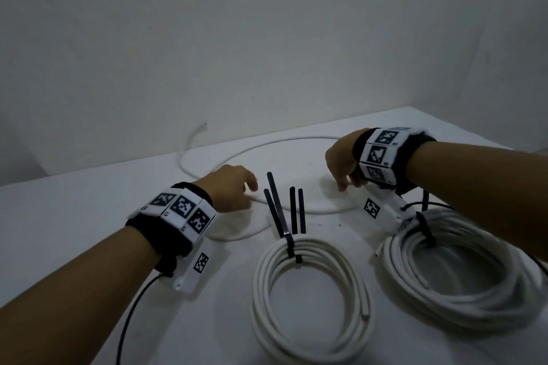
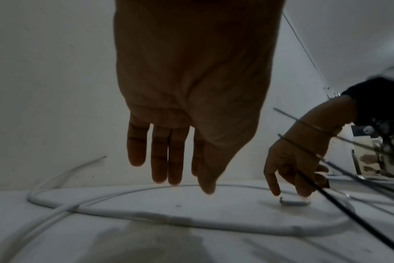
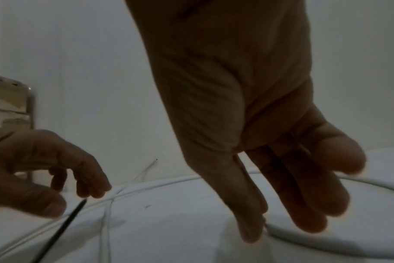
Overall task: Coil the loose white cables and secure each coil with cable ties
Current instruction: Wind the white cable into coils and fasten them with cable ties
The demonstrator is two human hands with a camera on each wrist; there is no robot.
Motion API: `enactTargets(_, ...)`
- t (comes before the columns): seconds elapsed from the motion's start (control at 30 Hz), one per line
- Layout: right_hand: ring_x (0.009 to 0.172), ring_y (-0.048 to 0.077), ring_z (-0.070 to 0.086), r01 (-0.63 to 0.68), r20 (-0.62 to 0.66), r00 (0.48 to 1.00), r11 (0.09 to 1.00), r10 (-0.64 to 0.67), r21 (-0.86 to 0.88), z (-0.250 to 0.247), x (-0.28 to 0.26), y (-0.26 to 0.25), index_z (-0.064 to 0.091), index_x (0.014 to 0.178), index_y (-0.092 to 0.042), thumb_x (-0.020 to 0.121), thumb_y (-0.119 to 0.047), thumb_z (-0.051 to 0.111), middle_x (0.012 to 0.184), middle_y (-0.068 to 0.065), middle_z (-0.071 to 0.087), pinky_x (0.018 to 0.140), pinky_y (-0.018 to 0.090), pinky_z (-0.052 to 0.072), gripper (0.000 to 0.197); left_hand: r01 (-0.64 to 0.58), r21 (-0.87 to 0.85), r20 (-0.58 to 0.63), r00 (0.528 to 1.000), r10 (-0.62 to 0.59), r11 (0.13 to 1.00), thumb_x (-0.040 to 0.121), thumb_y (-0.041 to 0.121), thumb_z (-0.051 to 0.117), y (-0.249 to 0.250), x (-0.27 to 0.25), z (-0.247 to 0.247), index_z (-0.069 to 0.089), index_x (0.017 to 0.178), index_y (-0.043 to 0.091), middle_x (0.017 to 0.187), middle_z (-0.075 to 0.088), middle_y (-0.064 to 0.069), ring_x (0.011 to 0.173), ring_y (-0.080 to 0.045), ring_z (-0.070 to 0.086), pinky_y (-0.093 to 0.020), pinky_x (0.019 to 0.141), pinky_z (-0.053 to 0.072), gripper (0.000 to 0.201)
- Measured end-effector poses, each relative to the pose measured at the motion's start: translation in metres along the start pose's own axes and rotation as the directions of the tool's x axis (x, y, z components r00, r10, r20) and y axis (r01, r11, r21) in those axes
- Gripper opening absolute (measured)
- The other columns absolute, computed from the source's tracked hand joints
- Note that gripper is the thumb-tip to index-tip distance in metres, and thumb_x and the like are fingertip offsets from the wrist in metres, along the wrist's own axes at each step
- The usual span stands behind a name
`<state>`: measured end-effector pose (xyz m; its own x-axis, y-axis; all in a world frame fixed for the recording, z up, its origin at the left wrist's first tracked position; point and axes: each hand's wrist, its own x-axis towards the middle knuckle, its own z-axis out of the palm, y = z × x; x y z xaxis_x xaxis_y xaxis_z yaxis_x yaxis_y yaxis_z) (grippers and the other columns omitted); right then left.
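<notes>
Left hand [image 1: 229,188] and right hand [image 1: 341,161]: both empty, fingers loosely extended downward, poised just above the loose white cable [image 1: 284,139] looping between them on the table [image 1: 74,210].

On the table [image 1: 89,216], the small coil [image 1: 311,290] lies nearest the viewer. The large coil [image 1: 462,272] lies right of it. The loose cable [image 1: 267,142] loops behind it, with spare ties [image 1: 296,210] between.

White table [image 1: 89,216] carries: loose cable [image 1: 284,139] in one wide loop at back; two tied coils [image 1: 311,290] [image 1: 462,272] in front; black ties [image 1: 296,210] between.
</notes>
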<state>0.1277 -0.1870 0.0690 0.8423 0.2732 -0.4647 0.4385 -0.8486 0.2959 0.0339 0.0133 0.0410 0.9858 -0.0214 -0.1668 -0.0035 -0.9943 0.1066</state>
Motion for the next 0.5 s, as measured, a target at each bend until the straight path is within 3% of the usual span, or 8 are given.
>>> enactTargets(0.1, 0.022, 0.000, 0.044, -0.001, 0.040, 0.999, 0.998, 0.004, -0.070, 0.000, -0.001, -0.004, 0.055, 0.070, -0.011, 0.089, -0.022, 0.064, 0.060, -0.002, 0.057, 0.042, 0.019, 0.039, 0.023, -0.002, 0.015, 0.032, 0.999, 0.001, 1.000, 0.082, 0.031, 0.072, 0.001, 0.000, 0.006, 0.062, 0.100, 0.018, 0.105, 0.060, 0.001, 0.092, -0.016, 0.055, -0.029, 0.081, 0.048, 0.024)
enactTargets(0.2, 0.030, 0.003, 0.052, 0.011, 0.085, 0.996, 1.000, -0.011, -0.002, -0.002, -0.003, -0.004, 0.061, 0.086, -0.010, 0.088, -0.025, 0.064, 0.042, -0.007, 0.059, 0.051, 0.023, 0.040, 0.016, 0.027, 0.016, 0.161, 0.987, -0.029, 1.000, 0.076, 0.043, 0.076, 0.003, -0.008, 0.008, 0.064, 0.095, 0.021, 0.098, 0.063, 0.004, 0.086, -0.013, 0.059, -0.027, 0.070, 0.048, 0.031)
enactTargets(0.3, 0.063, 0.016, 0.062, 0.027, 0.137, 0.990, 0.993, -0.042, 0.111, 0.000, -0.006, -0.008, 0.063, 0.112, -0.005, 0.086, -0.033, 0.066, 0.076, 0.003, 0.069, 0.058, 0.027, 0.046, 0.038, 0.020, 0.040, 0.203, 0.979, -0.027, 0.999, 0.076, 0.045, 0.076, 0.004, -0.016, 0.011, 0.063, 0.097, 0.023, 0.099, 0.062, 0.006, 0.088, -0.014, 0.059, -0.028, 0.073, 0.049, 0.033)
enactTargets(0.37, 0.078, 0.020, 0.062, 0.062, 0.201, 0.976, 0.989, -0.088, 0.133, 0.003, -0.010, -0.019, 0.062, 0.110, -0.007, 0.083, -0.038, 0.069, 0.094, 0.007, 0.068, 0.061, 0.028, 0.048, 0.041, 0.006, 0.055, 0.190, 0.982, -0.016, 0.998, 0.077, 0.043, 0.076, 0.005, -0.019, 0.012, 0.062, 0.099, 0.023, 0.101, 0.061, 0.004, 0.093, -0.016, 0.059, -0.031, 0.082, 0.051, 0.033)
enactTargets(0.43, 0.074, 0.016, 0.059, 0.126, 0.217, 0.966, 0.989, -0.140, 0.077, 0.010, -0.012, -0.031, 0.057, 0.097, -0.012, 0.082, -0.038, 0.070, 0.088, 0.005, 0.064, 0.057, 0.023, 0.048, 0.032, 0.006, 0.043, 0.169, 0.986, -0.013, 0.999, 0.080, 0.042, 0.073, 0.005, -0.020, 0.014, 0.062, 0.102, 0.020, 0.104, 0.061, 0.002, 0.094, -0.017, 0.058, -0.030, 0.083, 0.049, 0.033)
enactTargets(0.5, 0.064, 0.011, 0.052, 0.183, 0.221, 0.960, 0.983, -0.174, -0.022, 0.015, -0.015, -0.039, 0.053, 0.098, -0.013, 0.086, -0.030, 0.067, 0.077, 0.001, 0.056, 0.049, 0.019, 0.045, 0.024, 0.008, 0.018, 0.131, 0.991, -0.011, 1.000, 0.082, 0.042, 0.071, 0.004, -0.019, 0.015, 0.061, 0.103, 0.019, 0.104, 0.059, 0.002, 0.093, -0.017, 0.056, -0.029, 0.080, 0.046, 0.033)
